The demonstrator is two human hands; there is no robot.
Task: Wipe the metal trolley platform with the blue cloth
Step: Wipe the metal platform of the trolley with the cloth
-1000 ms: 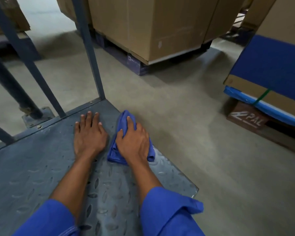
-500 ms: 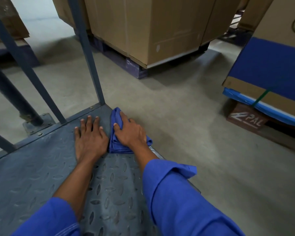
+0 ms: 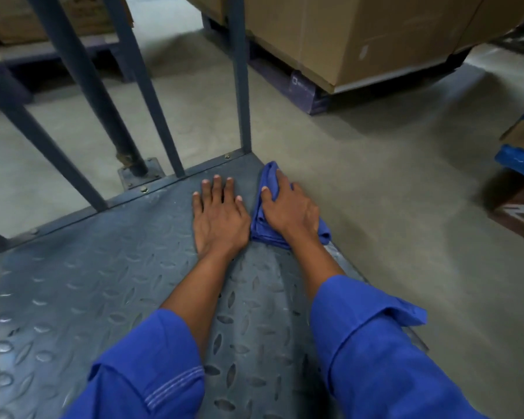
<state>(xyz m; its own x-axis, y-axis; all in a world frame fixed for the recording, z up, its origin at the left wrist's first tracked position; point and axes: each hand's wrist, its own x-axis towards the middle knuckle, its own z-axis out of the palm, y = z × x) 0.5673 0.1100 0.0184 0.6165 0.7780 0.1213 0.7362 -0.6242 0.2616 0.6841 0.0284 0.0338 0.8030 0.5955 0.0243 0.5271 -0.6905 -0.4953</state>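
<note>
The metal trolley platform [image 3: 82, 285] is grey-blue tread plate filling the lower left of the head view. A folded blue cloth [image 3: 262, 220] lies at its far right corner, close to the right edge. My right hand [image 3: 288, 208] presses down on the cloth, fingers curled over it. Just to its left, my left hand [image 3: 220, 217] rests flat on the bare plate with fingers spread, holding nothing. Both forearms wear blue sleeves.
The trolley's grey handle rails [image 3: 239, 74] rise from the far edge of the platform. A large cardboard box on a dark pallet [image 3: 375, 40] stands on the concrete floor beyond. A blue-wrapped stack [image 3: 518, 152] sits at the right edge.
My right hand has pushed the cloth forward along the right edge to the far corner. My left hand stays flat beside it; the view has shifted toward the rails.
</note>
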